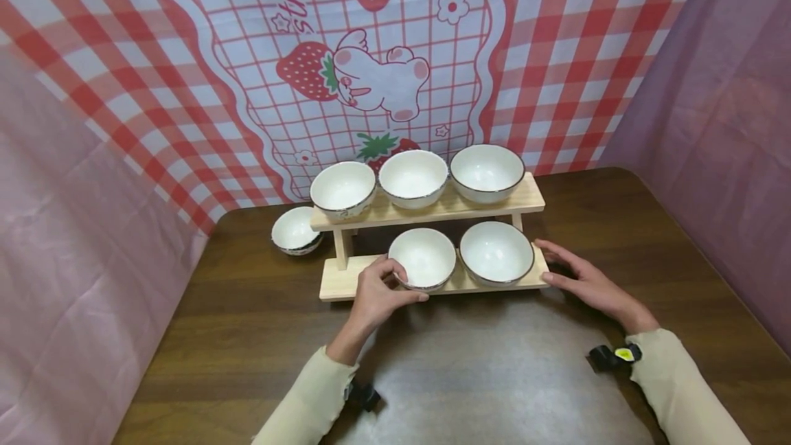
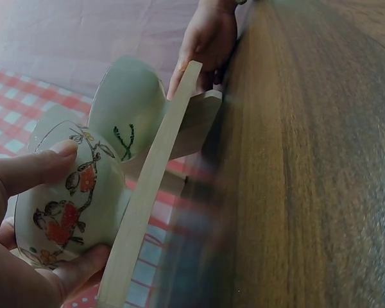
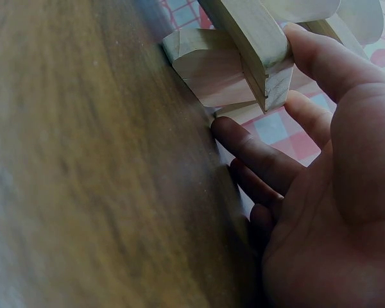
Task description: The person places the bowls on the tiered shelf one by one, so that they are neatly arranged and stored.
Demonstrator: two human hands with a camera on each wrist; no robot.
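My left hand [image 1: 375, 295] grips a white bowl [image 1: 423, 257] on the lower tier of a wooden two-tier stand [image 1: 341, 280]. Its thumb lies low on the outside, with fingers at the rim. In the left wrist view, this floral bowl [image 2: 83, 192] shows red flowers and dark branches. Beside it on the same tier sits another white bowl [image 1: 497, 253] with a dark rim. At the tier's right end, my right hand [image 1: 583, 283] holds the board's end [image 3: 273, 70] between thumb and index finger, the other fingers extended below.
The upper tier carries a left bowl [image 1: 343, 187], a middle bowl [image 1: 413, 177] and a right bowl [image 1: 487, 170]. Left of the stand, more nested bowls [image 1: 295, 229] rest on the brown wooden table [image 1: 247, 335]. A strawberry-print cloth [image 1: 544, 53] hangs close behind.
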